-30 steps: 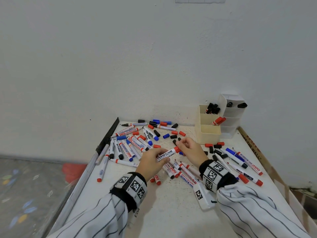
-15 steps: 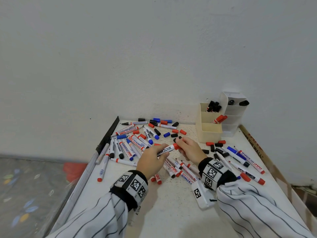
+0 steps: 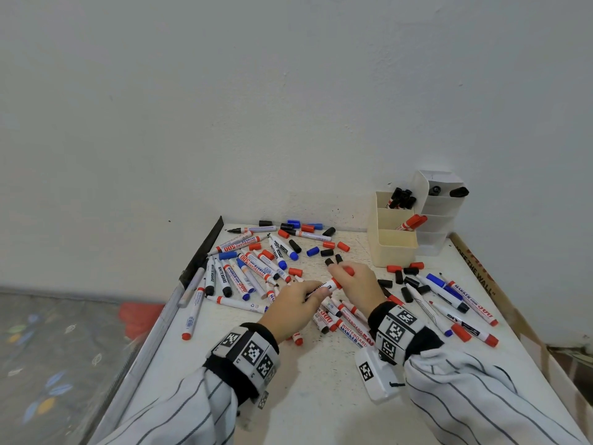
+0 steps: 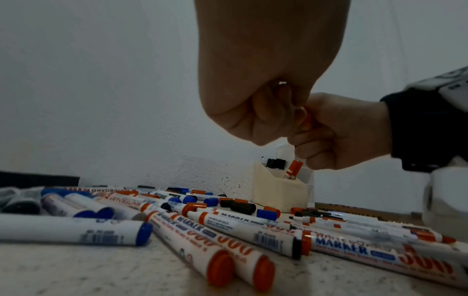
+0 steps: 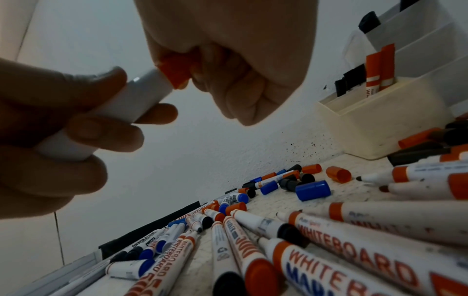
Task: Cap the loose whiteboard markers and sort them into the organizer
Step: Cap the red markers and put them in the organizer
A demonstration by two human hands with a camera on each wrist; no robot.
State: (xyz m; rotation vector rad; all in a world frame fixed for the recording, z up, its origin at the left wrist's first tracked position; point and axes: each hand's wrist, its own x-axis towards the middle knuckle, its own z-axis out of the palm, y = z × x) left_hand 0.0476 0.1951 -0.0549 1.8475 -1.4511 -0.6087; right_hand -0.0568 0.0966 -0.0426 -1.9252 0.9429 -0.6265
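Just above the pile, my left hand [image 3: 316, 292] grips the white barrel of a red whiteboard marker [image 3: 327, 285]. The fingers of my right hand [image 3: 343, 273] pinch a red cap [image 5: 177, 70] sitting at that marker's end. In the right wrist view the cap meets the barrel [image 5: 144, 90]; how far on it is I cannot tell. The cream organizer [image 3: 391, 252] stands at the back right. Two red markers [image 3: 412, 222] sit in its middle compartment and several black-capped ones [image 3: 402, 197] in the rear one.
Loose red, blue and black markers [image 3: 244, 277] and caps [image 3: 313, 251] cover the white table [image 3: 321, 380]. More markers [image 3: 462, 309] lie to the right. A white tiered organizer [image 3: 439, 220] stands behind the cream one. A black strip [image 3: 202, 252] lines the left edge and cardboard [image 3: 481, 281] the right.
My two hands have drawn closer together along the marker, so less of the barrel shows between them. They stay over the same spot on the table.
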